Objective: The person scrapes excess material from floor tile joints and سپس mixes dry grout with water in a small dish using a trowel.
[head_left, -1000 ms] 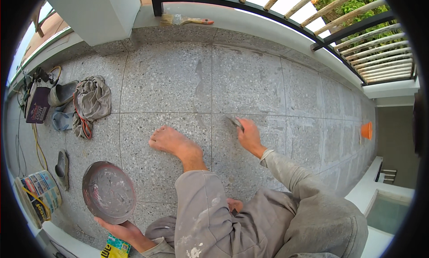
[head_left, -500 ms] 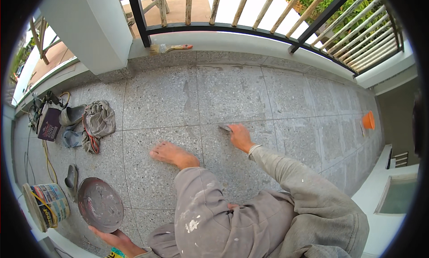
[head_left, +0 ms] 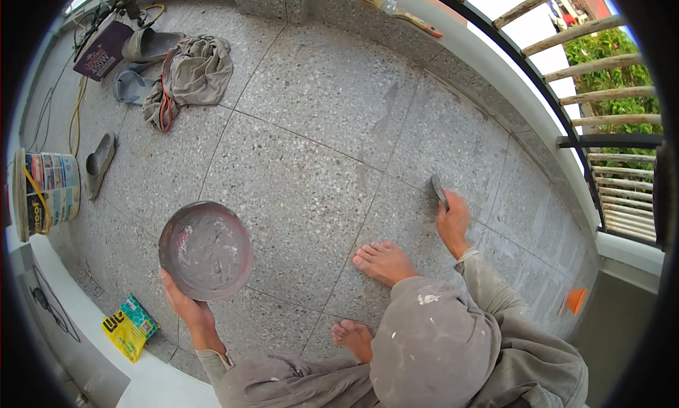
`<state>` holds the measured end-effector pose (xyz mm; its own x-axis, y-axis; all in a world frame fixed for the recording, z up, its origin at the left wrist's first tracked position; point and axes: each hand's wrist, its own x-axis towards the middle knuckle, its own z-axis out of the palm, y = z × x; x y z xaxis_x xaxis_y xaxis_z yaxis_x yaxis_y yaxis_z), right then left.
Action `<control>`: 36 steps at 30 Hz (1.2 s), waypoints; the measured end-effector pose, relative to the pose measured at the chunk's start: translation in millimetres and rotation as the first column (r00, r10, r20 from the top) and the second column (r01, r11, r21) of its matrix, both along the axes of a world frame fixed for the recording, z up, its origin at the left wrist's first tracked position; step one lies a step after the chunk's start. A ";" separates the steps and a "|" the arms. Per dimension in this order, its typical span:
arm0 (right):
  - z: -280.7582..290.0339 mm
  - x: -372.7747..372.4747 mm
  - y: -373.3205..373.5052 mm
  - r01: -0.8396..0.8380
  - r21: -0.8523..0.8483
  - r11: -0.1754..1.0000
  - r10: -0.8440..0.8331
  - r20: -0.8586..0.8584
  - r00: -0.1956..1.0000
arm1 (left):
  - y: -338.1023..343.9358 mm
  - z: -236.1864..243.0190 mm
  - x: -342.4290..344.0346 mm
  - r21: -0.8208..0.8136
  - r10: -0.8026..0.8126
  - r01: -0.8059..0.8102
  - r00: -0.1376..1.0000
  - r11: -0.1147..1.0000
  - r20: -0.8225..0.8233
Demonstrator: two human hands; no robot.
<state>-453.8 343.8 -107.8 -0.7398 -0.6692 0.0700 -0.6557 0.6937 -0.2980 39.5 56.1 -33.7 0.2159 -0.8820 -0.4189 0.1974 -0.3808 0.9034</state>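
My left hand [head_left: 187, 305] grips the near rim of a round shallow pan [head_left: 212, 249], its inside coated with grey paste and pinkish smears. The pan is held above the speckled tile floor [head_left: 304, 146]. To the right, my right hand [head_left: 455, 220] is closed around a small putty knife [head_left: 439, 190], its blade close to the tile near a grout line. Whether the blade touches the floor I cannot tell. My bare feet [head_left: 385, 261] rest on the tiles between the two hands.
Grey cloth [head_left: 201, 72], slippers [head_left: 100, 164], a boxed tool [head_left: 102, 51] and cables lie at the far left. A bucket [head_left: 53, 192] and a yellow packet [head_left: 131, 327] stand left. A paintbrush [head_left: 403, 15] lies on the ledge by the railing [head_left: 537, 68]; an orange container [head_left: 576, 300] is right.
The view has turned leftward. The pan in my left hand has come up and inward, more fully into view. My right hand still holds the putty knife, its blade now pointing more away from me.
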 end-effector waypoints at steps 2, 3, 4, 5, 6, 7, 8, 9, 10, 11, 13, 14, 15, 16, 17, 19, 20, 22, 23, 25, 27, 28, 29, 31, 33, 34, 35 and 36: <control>11.0 16.3 -42.9 -0.181 0.016 0.983 0.177 0.138 0.974 | 5.2 -8.5 -14.9 -0.008 -0.052 0.052 0.999 0.999 0.000; 14.9 22.8 -60.2 -0.409 -0.023 0.912 0.405 0.200 0.892 | 10.2 -12.5 -20.0 0.009 -0.014 0.014 1.000 1.000 0.006; 15.6 25.9 -75.5 -0.612 -0.079 0.787 0.609 0.255 0.751 | 15.1 -13.3 -22.0 -0.018 -0.054 0.054 0.999 0.998 0.005; 17.1 22.8 -91.7 -0.643 -0.072 0.762 0.636 0.272 0.722 | 23.3 -11.2 -22.0 -0.044 -0.093 0.093 0.996 0.995 0.006; 17.5 17.3 -106.6 -0.784 -0.032 0.620 0.780 0.131 0.612 | 34.3 -14.3 -21.8 -0.020 -0.056 0.057 0.998 0.998 0.008; 13.4 19.9 -118.3 -0.891 0.012 0.454 0.891 -0.007 0.454 | 43.4 -13.8 -15.9 -0.023 -0.061 0.062 0.998 0.998 0.031; 11.3 21.4 -113.0 -0.908 0.007 0.420 0.908 0.010 0.420 | 55.6 -12.4 -9.8 -0.027 -0.068 0.070 0.996 0.997 0.053; 15.8 16.3 -103.5 -0.927 0.060 0.371 0.928 0.018 0.372 | 66.8 -5.6 -4.3 -0.016 -0.030 0.031 0.998 0.999 0.064; 14.5 7.3 -92.7 -0.941 0.111 0.319 0.946 0.012 0.323 | 84.9 -5.3 -1.7 -0.012 0.007 -0.007 0.998 1.000 0.057; 18.8 0.7 -79.9 -0.950 0.108 0.292 0.955 0.018 0.295 | 102.8 -2.2 3.1 0.001 0.033 -0.033 0.998 0.999 0.048; 24.4 -8.8 -72.5 -0.972 0.153 0.179 0.959 0.195 0.207 | 143.6 -4.1 11.0 0.024 0.133 -0.134 0.989 0.991 0.064; 23.5 -8.2 -77.6 -0.975 0.152 0.161 0.964 0.188 0.189 | 159.5 -5.6 15.2 0.052 0.204 -0.208 0.976 0.977 0.079; 29.7 -9.0 -84.0 -0.964 0.141 0.227 0.946 0.204 0.253 | 172.3 -2.5 16.5 0.056 0.225 -0.230 0.971 0.972 0.076; 33.4 -9.7 -90.1 -0.946 0.132 0.295 0.922 0.220 0.318 | 182.6 2.3 18.0 0.050 0.218 -0.222 0.973 0.974 0.079; 30.2 -3.4 -98.5 -0.950 0.138 0.279 0.927 0.220 0.304 | 191.2 4.6 18.8 0.044 0.209 -0.213 0.975 0.976 0.081; 17.7 13.4 -104.5 -0.967 0.106 0.230 0.970 0.062 0.237 | 211.9 -1.9 15.3 0.047 0.239 -0.243 0.968 0.969 0.078; 15.1 13.6 -95.5 -0.969 0.107 0.224 0.971 0.059 0.231 | 219.1 -6.5 14.8 0.046 0.255 -0.259 0.963 0.965 0.083; 25.3 19.7 -84.9 -0.974 0.130 0.184 0.975 0.101 0.197 | 212.5 -7.0 19.0 0.030 0.243 -0.247 0.966 0.969 0.090; 33.1 16.7 -85.3 -0.977 0.144 0.160 0.976 0.125 0.178 | 205.8 -6.4 20.5 0.015 0.223 -0.225 0.970 0.974 0.097; 33.7 0.9 -86.0 -0.973 0.131 0.189 0.953 0.215 0.214 | 200.3 -21.7 15.8 -0.008 0.230 -0.230 0.971 0.973 0.058; 33.7 -1.7 -99.6 -0.967 0.122 0.225 0.912 0.323 0.252 | 184.2 -30.6 11.5 -0.011 0.228 -0.228 0.973 0.974 0.026; 35.0 0.9 -117.4 -0.894 0.092 0.439 0.884 0.136 0.448 | 175.8 -33.2 9.0 -0.059 0.211 -0.208 0.976 0.976 0.050; 36.0 5.2 -124.1 -0.782 0.027 0.623 0.782 -0.045 0.621 | 171.1 -35.0 5.3 -0.101 0.196 -0.188 0.978 0.977 0.073; 26.0 30.4 -120.2 -0.746 0.153 0.648 0.761 -0.082 0.644 | 163.0 -40.4 -6.5 -0.102 0.173 -0.166 0.983 0.981 0.062; 14.8 62.5 -114.9 -0.742 0.255 0.620 0.781 -0.102 0.616 | 151.3 -55.5 -18.2 -0.118 0.154 -0.146 0.986 0.982 0.057; 15.5 78.9 -100.1 -0.783 0.251 0.569 0.818 -0.076 0.570 | 148.6 -66.1 -28.4 -0.139 0.135 -0.129 0.990 0.982 0.038; 19.2 107.2 -86.1 -0.846 0.166 0.506 0.857 0.014 0.515 | 152.3 -47.0 -19.8 -0.186 0.140 -0.123 0.987 0.975 0.082; 21.0 127.8 -80.0 -0.893 0.112 0.437 0.890 0.091 0.447 | 148.1 -46.5 -17.3 -0.191 0.165 -0.143 0.980 0.971 0.110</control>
